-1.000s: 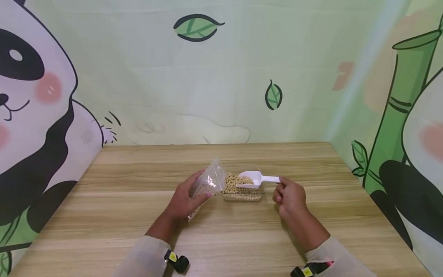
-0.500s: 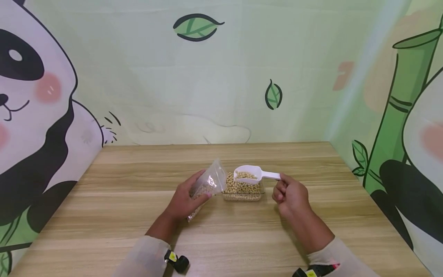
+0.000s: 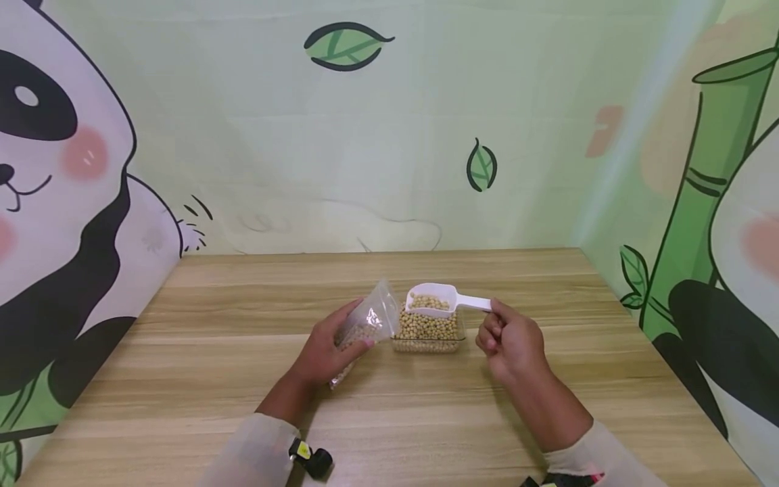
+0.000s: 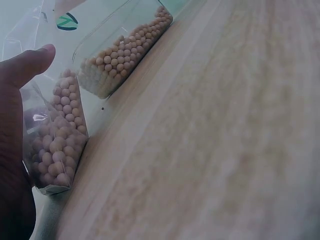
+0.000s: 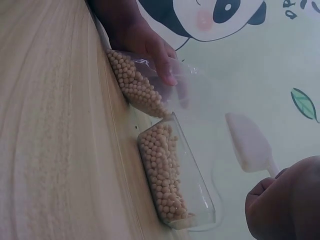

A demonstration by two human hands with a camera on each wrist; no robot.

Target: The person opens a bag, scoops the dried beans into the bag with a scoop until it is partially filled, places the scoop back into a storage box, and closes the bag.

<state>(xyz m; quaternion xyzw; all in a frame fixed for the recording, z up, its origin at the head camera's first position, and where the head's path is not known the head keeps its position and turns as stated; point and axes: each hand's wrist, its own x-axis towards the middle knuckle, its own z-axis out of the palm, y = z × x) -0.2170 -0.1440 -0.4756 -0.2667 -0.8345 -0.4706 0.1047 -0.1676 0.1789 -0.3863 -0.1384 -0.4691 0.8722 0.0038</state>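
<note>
A clear plastic bag (image 3: 379,316), partly filled with round pale beans that look like soybeans, stands tilted on the table with its mouth toward the container. My left hand (image 3: 322,352) grips it, thumb across the near side and fingers behind. Just right of the bag sits a clear rectangular container (image 5: 199,192), holding many of the same beans. Above it, my right hand (image 3: 514,345) pinches the handle of a white scoop (image 3: 449,295). Some beans (image 3: 429,302) lie in the scoop's bowl. The right wrist view shows the scoop raised clear of the container's rim.
The wood-grain table (image 3: 243,291) runs back to a light green wall cloth (image 3: 255,135) printed with pandas, leaves and bamboo. A tiny dark speck (image 4: 103,108) lies on the table near the container. Each sleeve carries a wrist camera (image 3: 316,463).
My right hand has lifted the scoop out of the beans in the container, up and slightly left toward the bag, carrying some beans. My left hand and the bag have stayed in place.
</note>
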